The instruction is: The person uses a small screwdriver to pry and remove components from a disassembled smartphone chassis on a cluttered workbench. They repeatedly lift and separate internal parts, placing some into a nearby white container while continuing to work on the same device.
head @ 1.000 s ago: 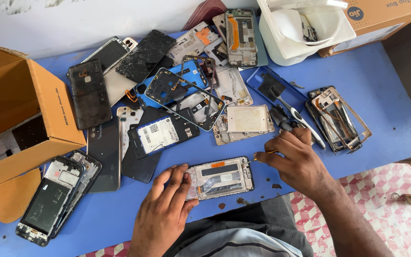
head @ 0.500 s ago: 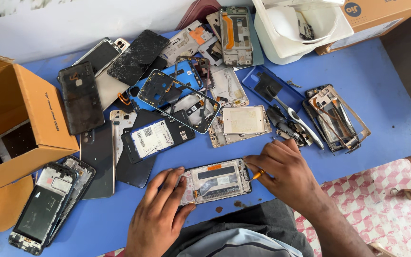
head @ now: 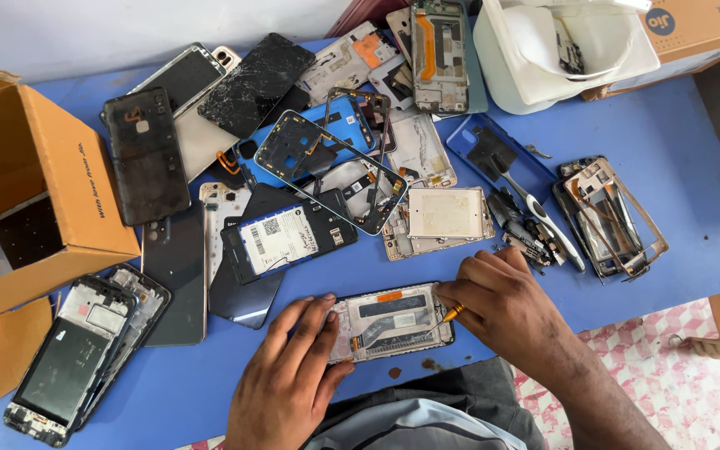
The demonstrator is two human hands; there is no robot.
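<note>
Moved onto the opened phone (head: pixel 392 322), right hand (head: pixel 506 304) grips a screwdriver (head: pixel 446 317) while flat, open left hand (head: pixel 293 375) steadies it.

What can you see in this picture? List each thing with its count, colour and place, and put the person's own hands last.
Table: one, blue, underneath.
Opened phone: one, grey and black, front centre.
Screwdriver: one, orange handle, in right hand.
Phone parts pile: many, mixed colours, centre.
Cardboard box: one, brown, left.
White tub: one, top right.
Left hand: steadies the opened phone.
Right hand: holds the screwdriver.
</note>
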